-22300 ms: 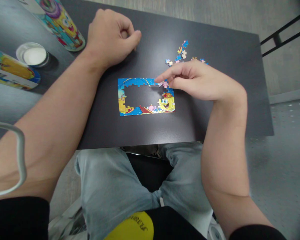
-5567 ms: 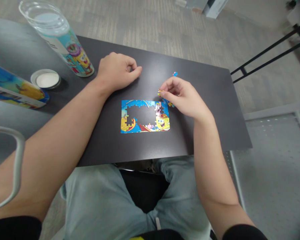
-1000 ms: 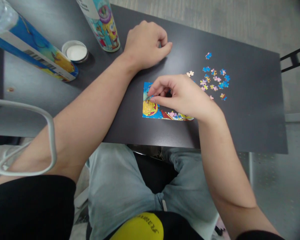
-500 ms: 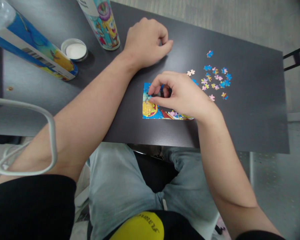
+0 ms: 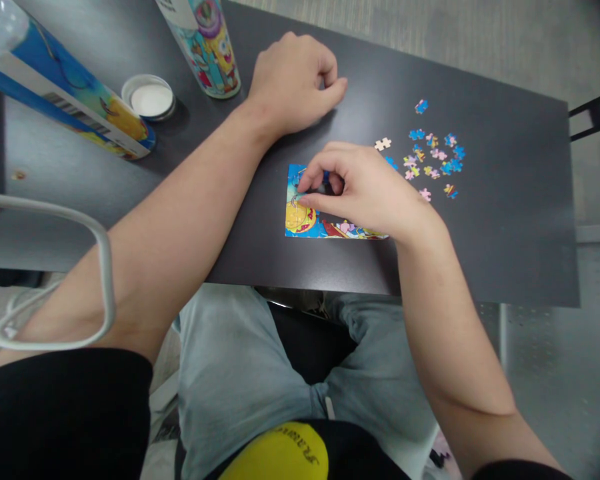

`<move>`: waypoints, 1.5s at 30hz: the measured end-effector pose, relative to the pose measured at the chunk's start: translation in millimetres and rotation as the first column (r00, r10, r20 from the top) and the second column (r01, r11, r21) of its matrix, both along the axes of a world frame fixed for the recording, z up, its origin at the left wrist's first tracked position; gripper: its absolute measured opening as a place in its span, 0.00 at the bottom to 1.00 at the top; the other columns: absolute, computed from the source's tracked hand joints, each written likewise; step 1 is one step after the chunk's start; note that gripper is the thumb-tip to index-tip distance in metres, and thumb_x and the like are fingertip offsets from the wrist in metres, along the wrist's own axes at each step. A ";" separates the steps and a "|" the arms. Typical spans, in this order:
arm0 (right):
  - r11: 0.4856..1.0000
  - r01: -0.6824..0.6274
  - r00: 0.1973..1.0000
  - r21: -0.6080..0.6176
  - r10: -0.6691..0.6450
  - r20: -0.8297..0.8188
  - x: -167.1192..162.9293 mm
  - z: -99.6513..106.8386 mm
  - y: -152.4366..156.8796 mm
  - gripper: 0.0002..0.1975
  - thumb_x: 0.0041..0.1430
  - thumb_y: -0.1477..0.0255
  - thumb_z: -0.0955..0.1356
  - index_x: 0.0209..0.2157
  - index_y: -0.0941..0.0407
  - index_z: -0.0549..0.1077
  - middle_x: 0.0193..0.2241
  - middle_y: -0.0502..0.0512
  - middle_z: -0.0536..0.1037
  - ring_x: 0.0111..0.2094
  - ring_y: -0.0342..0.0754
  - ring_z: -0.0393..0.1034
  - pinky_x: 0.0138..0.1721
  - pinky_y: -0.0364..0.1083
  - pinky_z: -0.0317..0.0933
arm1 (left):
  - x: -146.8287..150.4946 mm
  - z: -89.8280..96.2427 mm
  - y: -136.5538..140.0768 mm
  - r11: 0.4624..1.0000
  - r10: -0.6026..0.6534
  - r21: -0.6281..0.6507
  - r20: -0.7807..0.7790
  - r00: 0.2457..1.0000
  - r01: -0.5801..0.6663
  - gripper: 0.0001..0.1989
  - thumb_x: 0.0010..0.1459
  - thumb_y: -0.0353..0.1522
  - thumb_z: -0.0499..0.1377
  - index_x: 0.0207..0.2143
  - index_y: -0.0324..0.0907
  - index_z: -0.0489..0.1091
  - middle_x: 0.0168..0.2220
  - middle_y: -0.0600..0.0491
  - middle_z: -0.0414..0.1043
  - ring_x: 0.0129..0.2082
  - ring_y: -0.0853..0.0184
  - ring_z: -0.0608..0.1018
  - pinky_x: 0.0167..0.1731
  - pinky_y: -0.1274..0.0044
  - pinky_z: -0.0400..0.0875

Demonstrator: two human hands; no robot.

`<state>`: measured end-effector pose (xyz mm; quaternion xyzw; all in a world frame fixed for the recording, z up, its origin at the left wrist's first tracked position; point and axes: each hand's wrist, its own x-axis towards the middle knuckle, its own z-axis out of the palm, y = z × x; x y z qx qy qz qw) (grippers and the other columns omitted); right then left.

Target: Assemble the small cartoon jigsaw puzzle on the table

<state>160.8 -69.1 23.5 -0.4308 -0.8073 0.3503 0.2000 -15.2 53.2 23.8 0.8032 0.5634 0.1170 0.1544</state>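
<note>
A partly joined jigsaw puzzle (image 5: 300, 220) lies near the table's front edge, with a yellow burger picture at its left end. My right hand (image 5: 360, 187) arches over it and hides part of its middle and right side. Its thumb and forefinger pinch a small puzzle piece (image 5: 299, 193) at the puzzle's left side; the fingers cover most of that piece. My left hand (image 5: 295, 87) rests on the table beyond the puzzle, fingers curled in a loose fist, nothing visible in it. Loose puzzle pieces (image 5: 438, 154) lie scattered to the right, several blue, pink and yellow.
A cartoon-printed tube (image 5: 211, 57) stands left of my left hand. Beside it are a round lid (image 5: 151, 100) and a larger blue tube (image 5: 80, 87). A pale piece (image 5: 383, 144) lies behind my right hand. A white cable (image 5: 105, 267) loops across my left forearm.
Both hands keep practically the same positions and grips. The view has shifted very slightly.
</note>
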 end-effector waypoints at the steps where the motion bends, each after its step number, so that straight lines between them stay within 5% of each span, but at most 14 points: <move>1: 1.000 0.008 1.000 0.005 -0.008 -0.010 1.2 1.0 -0.4 0.10 0.71 0.79 0.85 0.42 0.49 0.91 0.42 0.53 0.87 0.41 0.55 0.79 0.51 0.59 0.75 | -0.2 0.3 0.0 1.000 0.000 0.000 0.000 1.000 0.000 0.29 0.90 0.50 0.60 0.68 0.43 0.94 0.68 0.53 0.92 0.78 0.49 0.87 0.73 0.59 0.76; 8: 0.977 0.181 0.983 0.111 -0.177 -0.046 35.5 12.1 2.6 0.06 0.78 0.74 0.84 0.44 0.49 0.90 0.40 0.52 0.90 0.36 0.52 0.77 0.41 0.55 0.71 | 1.7 0.2 -0.3 1.000 -0.003 0.004 -0.010 1.000 0.003 0.29 0.90 0.50 0.59 0.69 0.44 0.94 0.68 0.53 0.92 0.77 0.50 0.88 0.74 0.60 0.78; 17: 0.848 0.486 0.867 0.212 -0.439 -0.234 115.6 23.1 6.6 0.10 0.77 0.80 0.80 0.42 0.50 0.88 0.38 0.51 0.89 0.36 0.50 0.80 0.40 0.51 0.68 | -3.1 -8.2 5.5 0.997 0.056 0.059 -0.009 0.998 -0.055 0.26 0.82 0.54 0.59 0.61 0.55 0.95 0.55 0.50 0.93 0.64 0.44 0.89 0.70 0.55 0.81; 23: 0.748 0.637 0.756 0.185 -0.653 0.042 154.6 27.9 -1.7 0.03 0.77 0.67 0.82 0.45 0.49 0.88 0.44 0.54 0.91 0.46 0.59 0.86 0.53 0.57 0.79 | -8.2 -17.3 8.9 0.990 0.090 0.105 0.035 0.995 -0.094 0.32 0.76 0.58 0.57 0.53 0.47 0.92 0.49 0.49 0.89 0.62 0.44 0.90 0.70 0.56 0.80; 29: 0.769 0.617 0.736 0.167 -0.639 0.224 187.1 14.9 -8.5 0.07 0.64 0.71 0.84 0.42 0.50 0.90 0.39 0.55 0.90 0.41 0.58 0.82 0.52 0.61 0.79 | -9.0 -13.3 10.4 0.990 0.126 0.067 -0.040 0.991 -0.123 0.30 0.76 0.57 0.57 0.53 0.47 0.90 0.49 0.50 0.88 0.60 0.48 0.89 0.69 0.61 0.78; 37: 0.840 0.540 0.826 0.044 -0.540 0.161 175.5 7.5 -6.5 0.09 0.67 0.68 0.84 0.48 0.51 0.91 0.43 0.55 0.91 0.42 0.57 0.82 0.53 0.58 0.77 | -9.4 -13.1 13.3 0.991 0.120 0.071 -0.048 0.992 -0.116 0.29 0.76 0.57 0.57 0.50 0.46 0.88 0.38 0.54 0.75 0.49 0.59 0.83 0.63 0.69 0.75; 45: 0.849 0.477 0.828 0.228 -0.521 0.209 152.2 -10.9 11.5 0.14 0.77 0.72 0.80 0.60 0.50 0.93 0.47 0.57 0.90 0.51 0.62 0.83 0.61 0.61 0.77 | -10.1 -12.7 13.7 0.991 0.110 0.085 -0.063 0.992 -0.104 0.26 0.78 0.55 0.57 0.46 0.47 0.85 0.38 0.51 0.76 0.43 0.58 0.78 0.58 0.68 0.75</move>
